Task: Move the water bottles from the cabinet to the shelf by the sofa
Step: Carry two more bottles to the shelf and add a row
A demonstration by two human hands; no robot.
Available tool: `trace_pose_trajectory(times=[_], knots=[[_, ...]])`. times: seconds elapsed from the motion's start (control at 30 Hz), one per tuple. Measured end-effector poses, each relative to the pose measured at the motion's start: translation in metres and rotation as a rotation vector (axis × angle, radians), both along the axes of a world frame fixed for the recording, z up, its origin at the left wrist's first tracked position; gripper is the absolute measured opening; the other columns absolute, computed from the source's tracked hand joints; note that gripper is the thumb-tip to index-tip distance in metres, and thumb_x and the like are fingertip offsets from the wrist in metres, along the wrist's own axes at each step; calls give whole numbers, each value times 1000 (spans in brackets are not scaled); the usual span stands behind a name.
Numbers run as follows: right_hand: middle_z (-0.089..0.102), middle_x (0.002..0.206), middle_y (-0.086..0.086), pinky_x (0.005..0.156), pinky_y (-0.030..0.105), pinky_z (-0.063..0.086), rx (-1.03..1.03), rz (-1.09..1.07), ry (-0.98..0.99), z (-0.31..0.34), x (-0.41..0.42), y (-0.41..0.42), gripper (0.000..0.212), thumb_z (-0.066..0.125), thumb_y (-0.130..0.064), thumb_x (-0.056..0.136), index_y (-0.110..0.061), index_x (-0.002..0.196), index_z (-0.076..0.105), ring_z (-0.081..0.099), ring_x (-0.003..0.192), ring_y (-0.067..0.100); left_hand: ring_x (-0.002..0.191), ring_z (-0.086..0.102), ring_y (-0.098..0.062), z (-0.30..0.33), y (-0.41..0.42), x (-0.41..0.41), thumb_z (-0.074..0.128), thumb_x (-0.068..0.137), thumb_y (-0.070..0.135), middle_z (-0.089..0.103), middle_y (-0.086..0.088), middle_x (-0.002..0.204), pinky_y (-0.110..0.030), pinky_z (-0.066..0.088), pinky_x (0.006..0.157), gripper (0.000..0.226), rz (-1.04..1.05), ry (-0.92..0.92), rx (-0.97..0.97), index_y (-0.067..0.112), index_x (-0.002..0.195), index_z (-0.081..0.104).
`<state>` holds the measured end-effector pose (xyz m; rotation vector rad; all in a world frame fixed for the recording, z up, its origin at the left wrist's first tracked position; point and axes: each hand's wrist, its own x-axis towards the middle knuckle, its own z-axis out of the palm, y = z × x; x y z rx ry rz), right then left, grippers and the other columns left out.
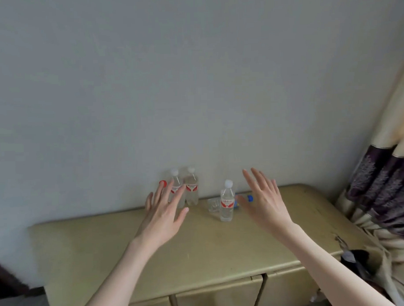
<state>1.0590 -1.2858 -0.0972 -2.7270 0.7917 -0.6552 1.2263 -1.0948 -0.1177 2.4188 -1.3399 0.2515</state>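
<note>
Both hands, left hand [163,213] and right hand [265,201], spread their fingers, holding nothing, reaching for bottles [227,203] just beyond the fingertips.

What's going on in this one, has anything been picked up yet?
Not yet. A person reaches over a beige cabinet with both hands open and empty. The left hand is in front of two upright water bottles by the wall; the right hand is beside a third upright bottle. A blue-capped bottle lies behind it, partly hidden. All remain on the cabinet.
</note>
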Motion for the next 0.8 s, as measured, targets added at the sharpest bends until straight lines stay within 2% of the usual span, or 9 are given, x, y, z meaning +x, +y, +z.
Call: trace_pose_trajectory(times=[0.1, 0.17, 0.23, 0.33, 0.4, 0.5, 0.7, 0.8], knots=[[13, 155, 3, 116, 40, 5, -3, 24, 51, -8, 31, -36, 67, 43, -47, 90, -26, 145, 12, 7, 143, 20, 142, 2, -26, -2, -36, 32, 41, 93, 39, 7, -5, 155, -45, 5, 113, 56, 23, 32, 21, 28, 143, 18], [12, 155, 3, 116, 41, 5, 0, 31, 89, -16, 52, -58, 67, 42, -48, 90, -26, 145, 11, 7, 143, 21, 142, 2, -25, -7, -58, 52, 32, 92, 44, 6, -4, 155, -44, 6, 113, 55, 26, 41, 46, 27, 143, 18], [10, 155, 2, 116, 41, 5, 27, 27, 135, -26, 72, -76, 66, 39, -49, 91, -26, 145, 9, 5, 143, 21, 140, 15, -29, -16, -77, 70, 19, 85, 52, 20, -8, 152, -47, 15, 111, 63, 33, 59, 51, 23, 140, 28], [9, 155, 0, 116, 38, 4, 91, 23, 199, -48, 96, -100, 62, 37, -45, 93, -26, 145, 9, 4, 143, 19, 130, 36, -34, -32, -104, 91, 26, 84, 48, 42, -12, 141, -48, 31, 103, 61, 30, 102, 33, 17, 134, 41], [16, 154, 1, 116, 35, 7, 116, 32, 214, -62, 108, -112, 59, 38, -41, 94, -23, 144, 13, 10, 142, 18, 132, 33, -32, -44, -119, 101, 41, 90, 36, 38, -11, 143, -45, 29, 106, 50, 27, 135, 32, 18, 137, 37], [23, 152, 2, 113, 30, 15, 181, 30, 222, -85, 132, -127, 56, 41, -35, 94, -19, 143, 19, 19, 140, 19, 133, 30, -32, -69, -144, 131, 52, 90, 22, 35, -12, 144, -42, 27, 108, 50, -25, 172, 56, 18, 137, 36], [25, 149, -1, 107, 32, 26, 340, -50, 308, -125, 170, -154, 58, 46, -34, 92, -20, 142, 21, 27, 134, 22, 133, 25, -32, -100, -202, 194, 47, 91, 14, 29, -14, 146, -42, 28, 108, 50, -90, 256, 147, 15, 139, 31], [37, 141, 4, 102, 34, 34, 422, -82, 338, -139, 184, -163, 52, 50, -31, 90, -13, 136, 34, 35, 127, 24, 135, 20, -31, -106, -226, 220, 44, 92, 10, 23, -14, 149, -42, 28, 109, 52, -92, 302, 180, 12, 141, 26]])
